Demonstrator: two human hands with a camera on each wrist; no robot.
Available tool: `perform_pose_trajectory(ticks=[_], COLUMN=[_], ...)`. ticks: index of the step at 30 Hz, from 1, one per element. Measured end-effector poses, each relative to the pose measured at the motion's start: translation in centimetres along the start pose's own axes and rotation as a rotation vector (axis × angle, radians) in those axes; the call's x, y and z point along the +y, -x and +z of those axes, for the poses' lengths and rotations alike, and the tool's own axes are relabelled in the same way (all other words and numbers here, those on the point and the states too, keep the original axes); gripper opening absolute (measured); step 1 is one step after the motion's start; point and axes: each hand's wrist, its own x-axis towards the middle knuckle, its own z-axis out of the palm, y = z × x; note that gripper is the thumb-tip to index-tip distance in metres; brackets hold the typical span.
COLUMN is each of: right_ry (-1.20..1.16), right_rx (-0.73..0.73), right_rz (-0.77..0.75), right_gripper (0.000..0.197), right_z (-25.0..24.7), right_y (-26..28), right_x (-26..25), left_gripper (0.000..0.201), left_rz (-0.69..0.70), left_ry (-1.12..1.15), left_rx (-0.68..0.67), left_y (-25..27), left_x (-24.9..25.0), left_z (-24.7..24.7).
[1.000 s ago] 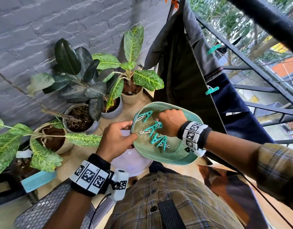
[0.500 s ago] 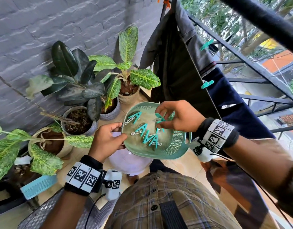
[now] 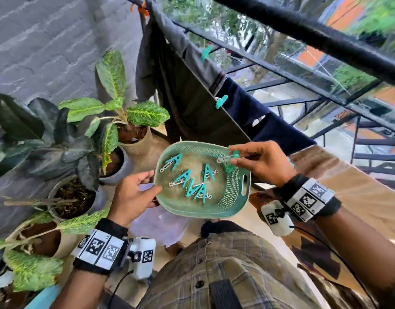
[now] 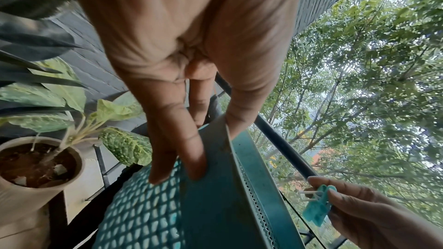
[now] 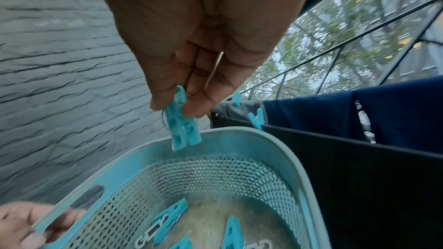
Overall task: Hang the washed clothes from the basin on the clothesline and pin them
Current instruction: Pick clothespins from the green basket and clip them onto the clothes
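We see a matt teal plastic basket (image 3: 233,192) with perforated walls, smooth turquoise plastic pegs with metal springs (image 3: 187,181), a rough grey brick wall (image 3: 47,52), and glossy dark leaves (image 3: 16,121).

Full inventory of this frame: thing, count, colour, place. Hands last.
Perforated plastic basket: one, teal, held in front of the chest.
Loose plastic clothespins: about five, teal, lying in the basket.
Pinched clothespin: one, teal, above the basket rim.
Hung garments: grey one and navy one, on the line.
Line clothespins: two, teal, clipped on the garments.
Potted plants: at least four, green, along the grey brick wall.
Metal railing: black, behind the line.
Left hand: grips the basket rim.
Right hand: its fingers pinch one clothespin.
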Motion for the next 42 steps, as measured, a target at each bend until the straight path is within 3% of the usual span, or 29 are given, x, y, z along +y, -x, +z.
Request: perform_pose_trajectory(ticks=[6, 9, 14, 20, 25, 42], right_ry=[-0.197, -0.180, -0.122, -0.057, -0.077, -0.116], right_rx=[0.308, 0.401, 0.502, 0.512, 0.492, 0.462], right_rz=[0.102, 0.132, 0.218, 0.322, 0.353, 0.321], right_gripper=[0.035, 0.036, 0.031, 0.026, 0.026, 0.029], right_z=[-7.1, -10.7, -14.6, -15.6, -14.6, -14.0], right_y=[-0.6, -2.2, -5.7, -8.8, -9.5, -9.1], right_x=[4.4, 7.5, 14.5, 21.2, 24.0, 25.6], left_gripper=[0.053, 0.036, 0.036, 0.036, 0.038, 0.041], left_rz=[0.000, 0.019, 0.042, -0.054, -0.102, -0.169], left_ry=[-0.052, -0.074, -0.045, 0.004, -0.018, -0.083], left_rx=[-0.051, -0.043, -0.013, 0.062, 0.056, 0.131], left_y=[-1.9, -3.0, -4.5, -6.0, -5.5, -4.4], left_x=[2.9, 4.0, 6.2, 7.5, 8.7, 8.6], left_z=[2.8, 4.4, 6.9, 9.4, 8.9, 9.8])
